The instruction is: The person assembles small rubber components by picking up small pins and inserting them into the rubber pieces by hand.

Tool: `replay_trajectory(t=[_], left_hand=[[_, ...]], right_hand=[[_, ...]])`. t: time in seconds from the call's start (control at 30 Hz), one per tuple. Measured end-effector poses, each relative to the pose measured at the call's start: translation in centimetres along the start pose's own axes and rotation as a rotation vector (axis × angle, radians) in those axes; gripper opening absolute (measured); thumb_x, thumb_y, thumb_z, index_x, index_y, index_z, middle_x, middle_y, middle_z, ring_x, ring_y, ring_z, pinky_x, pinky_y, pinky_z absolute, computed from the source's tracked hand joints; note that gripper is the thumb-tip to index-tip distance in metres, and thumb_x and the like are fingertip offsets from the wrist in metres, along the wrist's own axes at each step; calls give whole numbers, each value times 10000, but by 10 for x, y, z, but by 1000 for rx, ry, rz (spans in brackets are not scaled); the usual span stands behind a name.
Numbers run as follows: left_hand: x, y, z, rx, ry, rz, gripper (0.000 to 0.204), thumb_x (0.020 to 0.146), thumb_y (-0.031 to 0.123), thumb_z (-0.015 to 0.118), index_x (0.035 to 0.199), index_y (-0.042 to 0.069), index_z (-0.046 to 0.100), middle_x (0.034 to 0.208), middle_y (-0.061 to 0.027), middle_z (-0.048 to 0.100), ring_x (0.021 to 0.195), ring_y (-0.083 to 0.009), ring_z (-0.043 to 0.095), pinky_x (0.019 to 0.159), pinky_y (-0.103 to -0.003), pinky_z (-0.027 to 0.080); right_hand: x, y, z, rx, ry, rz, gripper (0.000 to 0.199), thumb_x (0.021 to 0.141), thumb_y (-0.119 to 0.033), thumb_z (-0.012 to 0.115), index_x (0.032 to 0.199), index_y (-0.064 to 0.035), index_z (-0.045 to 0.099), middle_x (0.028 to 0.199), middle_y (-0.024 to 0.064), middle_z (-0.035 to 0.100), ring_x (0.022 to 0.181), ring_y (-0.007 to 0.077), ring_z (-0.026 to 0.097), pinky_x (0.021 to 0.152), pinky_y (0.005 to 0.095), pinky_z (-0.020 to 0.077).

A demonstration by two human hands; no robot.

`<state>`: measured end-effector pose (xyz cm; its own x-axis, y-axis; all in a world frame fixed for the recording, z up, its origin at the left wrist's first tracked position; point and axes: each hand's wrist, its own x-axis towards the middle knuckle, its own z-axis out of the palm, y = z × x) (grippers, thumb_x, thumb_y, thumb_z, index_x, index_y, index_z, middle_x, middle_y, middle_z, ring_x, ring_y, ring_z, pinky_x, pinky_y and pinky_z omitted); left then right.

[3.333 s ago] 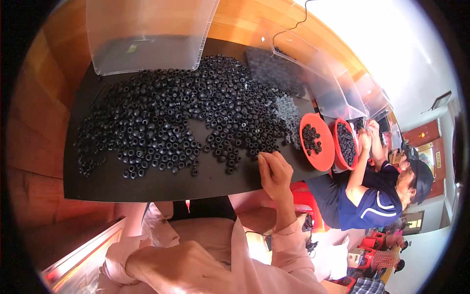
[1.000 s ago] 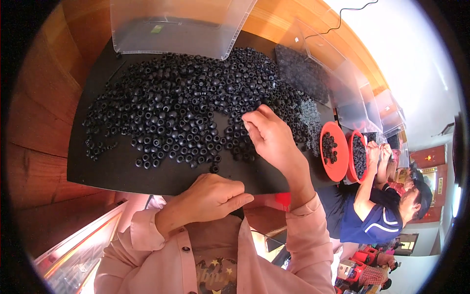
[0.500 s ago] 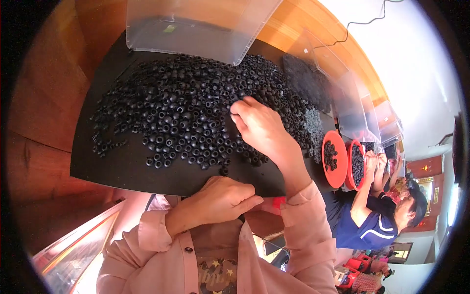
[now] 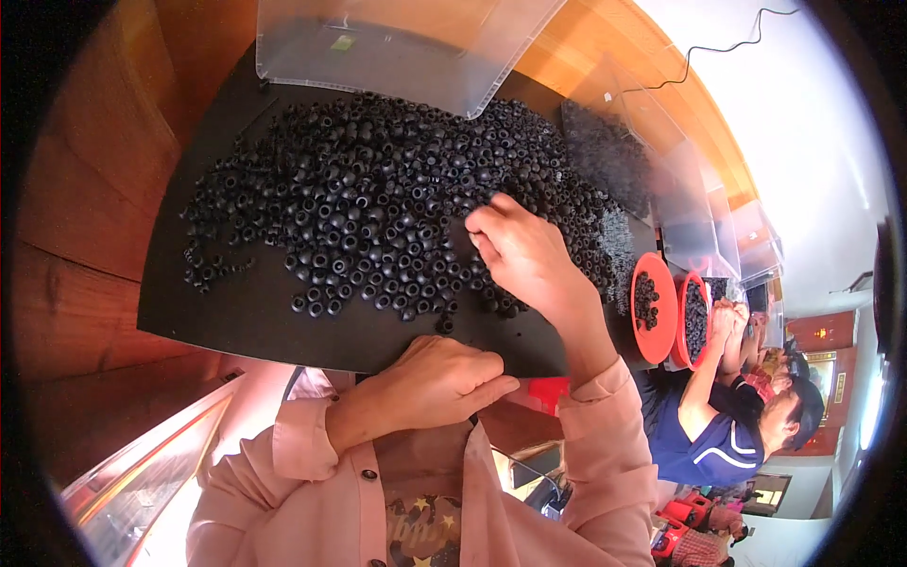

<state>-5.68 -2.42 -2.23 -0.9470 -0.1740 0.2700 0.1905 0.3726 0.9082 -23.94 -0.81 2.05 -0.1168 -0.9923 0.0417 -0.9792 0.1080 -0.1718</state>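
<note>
A wide heap of small black round pieces with a hole in each (image 4: 378, 208) covers much of the dark tabletop (image 4: 217, 326). Over the right part of this heap is my right hand (image 4: 529, 250), its fingers pinched together. Anything between those fingertips is too small or hidden to name. My left hand (image 4: 449, 378) rests at the near table edge, fingers curled in and thumb laid along them; what it may hold is out of sight. A single black piece (image 4: 445, 324) lies just beyond the left hand.
A clear plastic bin (image 4: 378, 57) stands behind the heap. Small clear pieces (image 4: 619, 236) lie to its right, near a dark mesh-like mass (image 4: 605, 156). Two red bowls, one nearer (image 4: 661, 335) and one beyond (image 4: 701, 352), hold black pieces. A co-worker (image 4: 709, 425) sits at the right.
The view has shifted slightly, moving the scene a little to the right. My right hand has moved slightly right and nearer over the heap, still pinched. My left hand stays closed by the edge.
</note>
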Motion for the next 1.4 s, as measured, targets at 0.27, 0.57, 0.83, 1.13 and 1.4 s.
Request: replay_trajectory(t=[0.27, 0.57, 0.83, 1.13, 1.4], left_hand=[[-1, -2, 2, -2, 4, -2, 358, 890, 274, 586, 632, 39, 510, 592, -159, 545, 577, -384, 557, 522, -481, 414], [1, 0, 1, 5, 16, -11, 360, 886, 261, 596, 620, 39, 498, 581, -159, 539, 557, -377, 550, 501, -466, 406], [-1, 1, 1, -9, 42, -7, 360, 882, 259, 607, 617, 40, 500, 571, -152, 535, 536, -372, 540, 495, -462, 398], [1, 0, 0, -55, 57, 15, 360, 877, 230, 616, 611, 23, 488, 560, -162, 517, 518, -369, 525, 481, -443, 386], [-2, -11, 5, -384, 243, -27, 224, 924, 196, 582, 812, 8, 537, 611, -105, 513, 515, -214, 511, 482, -352, 392]], right_hand=[[-27, 6, -5, 73, 103, 11, 144, 815, -32, 622, 950, -72, 595, 884, 103, 555, 751, 330, 589, 631, 401, 485], [-2, -12, 8, 136, 83, -63, 119, 837, -59, 611, 952, -87, 595, 880, 95, 553, 760, 325, 596, 625, 402, 486], [-19, -4, 2, 11, -35, 1, 178, 824, -83, 625, 994, -73, 574, 946, 101, 546, 783, 328, 608, 656, 425, 492], [-17, -8, 3, -18, 31, -70, 152, 819, -83, 633, 960, -50, 588, 910, 113, 561, 739, 324, 610, 615, 404, 496], [-56, -20, -12, 375, 210, -32, 176, 806, 13, 652, 966, -33, 595, 768, 82, 548, 586, 184, 559, 536, 286, 454]])
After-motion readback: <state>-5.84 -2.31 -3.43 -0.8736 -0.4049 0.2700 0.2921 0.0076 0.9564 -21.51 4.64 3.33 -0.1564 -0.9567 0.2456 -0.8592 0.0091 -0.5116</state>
